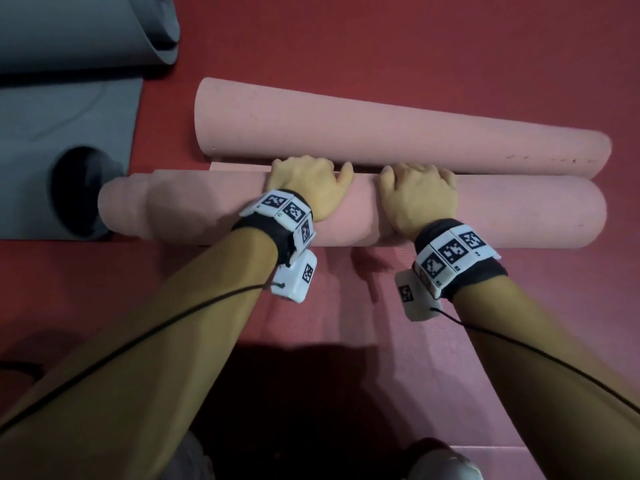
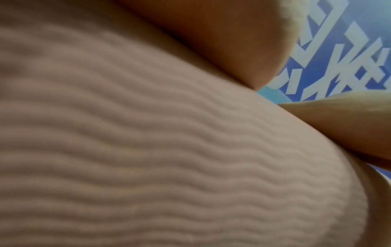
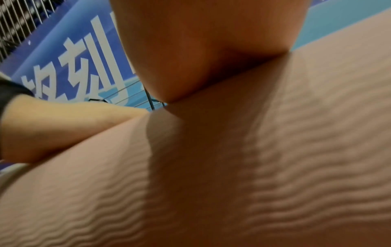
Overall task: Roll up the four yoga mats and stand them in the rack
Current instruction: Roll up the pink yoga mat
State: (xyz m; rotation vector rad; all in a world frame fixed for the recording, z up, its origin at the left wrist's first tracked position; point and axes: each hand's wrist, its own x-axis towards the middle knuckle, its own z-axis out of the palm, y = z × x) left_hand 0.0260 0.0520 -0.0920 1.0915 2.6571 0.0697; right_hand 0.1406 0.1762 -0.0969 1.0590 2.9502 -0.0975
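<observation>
A pink mat roll lies across the red floor in the head view. Its inner layers stick out unevenly at the left end. My left hand and right hand sit side by side on its middle, palms on top and fingers curled over the far side. A short flat strip of this mat shows just beyond the roll. A second pink roll lies right behind it. Both wrist views are filled by the ribbed mat surface under my palms.
A grey rolled mat lies at the top left, and another grey mat with an open rolled end beside the pink roll's left end. A darker pink mat lies flat under my forearms. A blue banner stands behind.
</observation>
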